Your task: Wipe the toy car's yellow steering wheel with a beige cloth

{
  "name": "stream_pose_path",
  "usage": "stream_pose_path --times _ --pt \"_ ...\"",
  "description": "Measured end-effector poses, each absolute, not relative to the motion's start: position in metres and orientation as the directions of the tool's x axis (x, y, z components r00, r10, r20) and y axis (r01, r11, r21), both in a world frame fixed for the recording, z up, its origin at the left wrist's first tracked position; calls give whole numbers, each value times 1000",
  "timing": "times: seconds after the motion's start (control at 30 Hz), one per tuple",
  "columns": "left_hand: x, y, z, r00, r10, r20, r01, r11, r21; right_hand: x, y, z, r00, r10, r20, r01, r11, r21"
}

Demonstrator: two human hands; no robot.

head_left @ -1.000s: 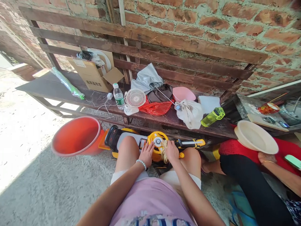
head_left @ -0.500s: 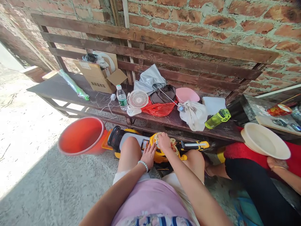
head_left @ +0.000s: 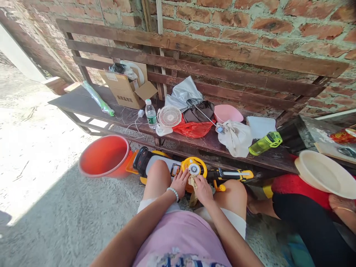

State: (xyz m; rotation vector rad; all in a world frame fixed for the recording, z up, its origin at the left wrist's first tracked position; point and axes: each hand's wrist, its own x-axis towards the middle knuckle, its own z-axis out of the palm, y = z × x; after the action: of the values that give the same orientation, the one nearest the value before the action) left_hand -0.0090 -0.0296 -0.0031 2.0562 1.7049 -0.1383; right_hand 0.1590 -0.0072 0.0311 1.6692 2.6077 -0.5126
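A yellow ride-on toy vehicle (head_left: 159, 157) stands between my knees, its steering wheel (head_left: 205, 167) facing up with a white hub. My left hand (head_left: 179, 182), with a beaded bracelet at the wrist, rests with fingers stretched out at the wheel's near left rim. My right hand (head_left: 203, 190) is closed on a tan cloth (head_left: 192, 180), pressed to the near side of the wheel. Part of the cloth hangs below the wheel. Right of the wheel lies the toy's black and yellow arm (head_left: 233, 174).
A red tub (head_left: 104, 157) stands on the concrete at left. The wooden bench (head_left: 133, 120) ahead holds a cardboard box (head_left: 122, 89), water bottle (head_left: 151, 115), fan (head_left: 169, 116), red bag (head_left: 193, 128) and green bottle (head_left: 264, 144). At right, another person's hand (head_left: 341, 204) supports cream basins (head_left: 324, 172).
My right hand has drawn back with the cloth from the top of the steering wheel to its near edge, uncovering the hub. The view has shifted slightly left.
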Motion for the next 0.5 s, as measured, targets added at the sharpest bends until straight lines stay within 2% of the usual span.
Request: stream_pose_path --times 0.17,0.3,0.37,0.5 --pt "-10 -30 0 217 906 -364 955 -120 271 164 31 46 -302 932 -199 944 264 -197" --pt "-10 -30 3 212 904 -372 951 -103 292 162 80 63 -252 966 -50 940 233 -248" --pt "-10 -30 4 213 901 -379 949 -98 300 159 100 65 -231 973 -20 933 216 -287" --pt "-10 -29 7 218 894 -392 953 -109 282 153 115 48 -182 961 -209 935 104 -340"
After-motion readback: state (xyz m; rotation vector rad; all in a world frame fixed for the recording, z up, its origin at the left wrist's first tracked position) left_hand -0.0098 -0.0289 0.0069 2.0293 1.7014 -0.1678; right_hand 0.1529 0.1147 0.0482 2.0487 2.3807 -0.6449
